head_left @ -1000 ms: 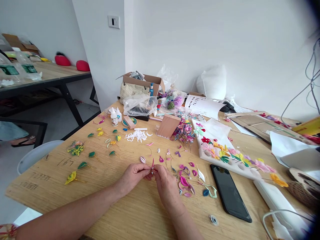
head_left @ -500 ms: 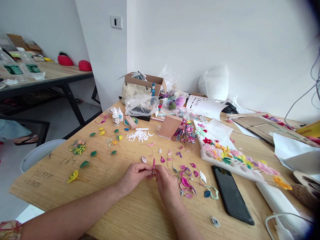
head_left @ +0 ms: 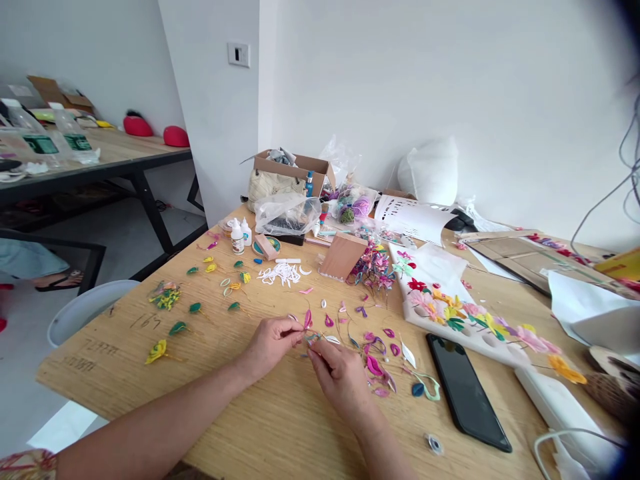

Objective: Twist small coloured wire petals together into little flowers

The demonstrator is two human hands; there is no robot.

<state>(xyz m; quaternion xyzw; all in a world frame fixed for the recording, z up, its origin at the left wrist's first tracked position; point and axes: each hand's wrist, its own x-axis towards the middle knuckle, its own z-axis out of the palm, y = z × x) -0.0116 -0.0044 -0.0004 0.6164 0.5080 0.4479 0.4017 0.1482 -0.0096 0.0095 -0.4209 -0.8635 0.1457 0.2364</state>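
Observation:
My left hand (head_left: 273,343) pinches a small magenta petal (head_left: 307,319), which stands up from the fingertips. My right hand (head_left: 343,373) is close beside it, thumb and forefinger pressed together on a thin bluish strand (head_left: 313,338). The strand runs between both sets of fingertips; its kind is too small to tell. A white petal (head_left: 332,339) shows just behind my right fingers, and I cannot tell whether they touch it. To the right of that hand lie loose magenta and purple petals (head_left: 374,365), a dark blue petal (head_left: 417,389) and a pale green loop (head_left: 434,387).
Yellow and green wired leaves (head_left: 179,327) lie at the left. White strips (head_left: 283,272), glue bottles (head_left: 237,238) and a wooden block (head_left: 343,255) stand farther back. A phone (head_left: 467,393), a small bobbin (head_left: 433,444) and a foam board with flowers (head_left: 415,313) are at the right.
My hands have drawn slightly apart at the fingertips, and the bluish strand and white petal now show there. The whole view has shifted a little.

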